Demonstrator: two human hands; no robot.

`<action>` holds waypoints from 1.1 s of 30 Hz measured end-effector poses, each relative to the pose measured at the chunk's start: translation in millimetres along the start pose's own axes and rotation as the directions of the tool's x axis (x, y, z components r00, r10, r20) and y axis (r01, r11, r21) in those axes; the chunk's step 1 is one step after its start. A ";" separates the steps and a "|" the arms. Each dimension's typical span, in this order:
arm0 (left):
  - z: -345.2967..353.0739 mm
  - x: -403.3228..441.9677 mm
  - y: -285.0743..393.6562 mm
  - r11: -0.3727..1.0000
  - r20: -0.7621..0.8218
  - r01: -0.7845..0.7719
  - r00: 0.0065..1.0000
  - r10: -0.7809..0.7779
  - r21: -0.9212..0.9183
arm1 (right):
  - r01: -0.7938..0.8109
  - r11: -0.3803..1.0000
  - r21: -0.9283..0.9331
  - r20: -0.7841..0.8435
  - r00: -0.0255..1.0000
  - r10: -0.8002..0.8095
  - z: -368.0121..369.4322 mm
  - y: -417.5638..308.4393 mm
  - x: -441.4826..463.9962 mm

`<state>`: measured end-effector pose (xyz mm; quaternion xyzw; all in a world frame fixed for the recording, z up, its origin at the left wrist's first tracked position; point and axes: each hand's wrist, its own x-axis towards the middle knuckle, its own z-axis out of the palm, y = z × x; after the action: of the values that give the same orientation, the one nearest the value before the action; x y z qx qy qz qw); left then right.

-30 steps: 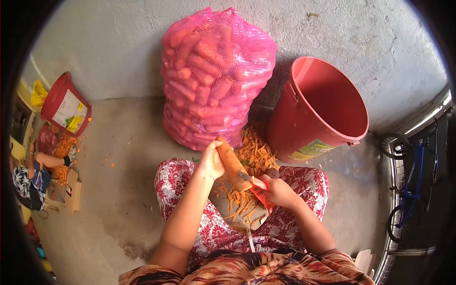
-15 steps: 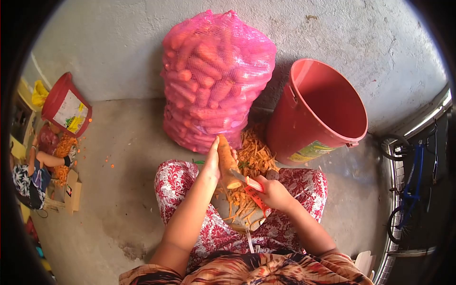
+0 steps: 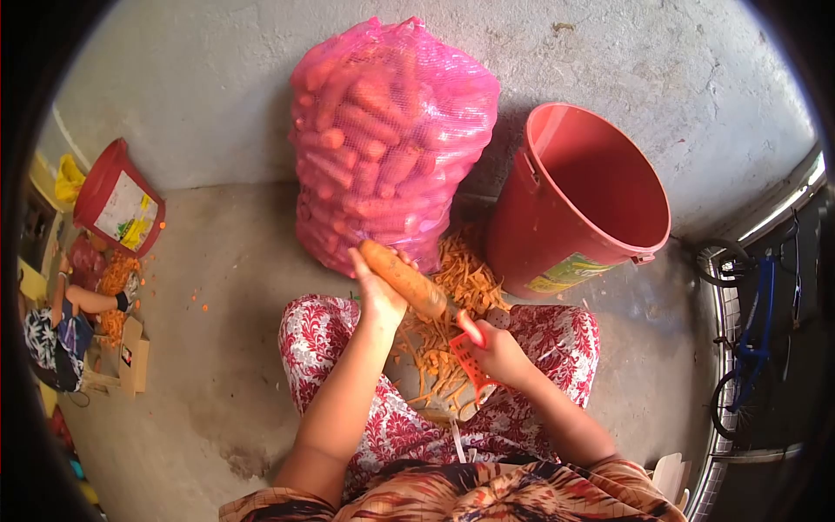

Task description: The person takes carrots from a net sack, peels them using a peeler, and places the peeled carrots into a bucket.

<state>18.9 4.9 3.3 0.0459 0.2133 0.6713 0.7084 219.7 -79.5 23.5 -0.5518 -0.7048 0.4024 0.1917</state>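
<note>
Step looked like peeling, in front of the bag [image 3: 391,148]: left hand [image 3: 383,300] wrapped round carrot [image 3: 404,280], right hand [image 3: 500,355] clenching red peeler [image 3: 470,357]; next stroke likely needed carrot steady.

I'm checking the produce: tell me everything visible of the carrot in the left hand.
The carrot is thick and orange, firm-looking, with browner patches toward its near end. It slants across the left hand, which grips its far part; the near end points toward the red-handled peeler in the right hand. Whether the peeler touches it is unclear.
</note>
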 end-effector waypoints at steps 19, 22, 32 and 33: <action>28.2 -30.7 -36.8 0.963 0.131 0.260 0.959 -0.250 -0.070 | -0.160 0.018 0.987 0.144 0.928 0.345 -0.4 16.3 47.8; 20.0 -33.4 -34.3 0.805 0.064 0.534 0.822 -0.566 0.258 | -0.098 0.042 0.994 0.076 0.930 0.360 -14.4 2.3 45.9; -3.6 -29.3 -40.8 0.581 -0.171 0.296 0.950 -0.262 0.758 | -0.178 0.979 -0.101 -0.248 0.957 0.148 -21.6 17.0 33.9; -3.7 -28.5 -40.9 0.601 -0.163 0.289 0.953 -0.256 0.745 | -0.196 0.962 -0.189 -0.185 0.969 0.161 -20.7 10.9 29.8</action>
<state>55.5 -27.5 -7.5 0.2927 0.4935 0.4041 0.7123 231.8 -43.6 22.3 -0.6622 -0.6712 0.2949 0.1550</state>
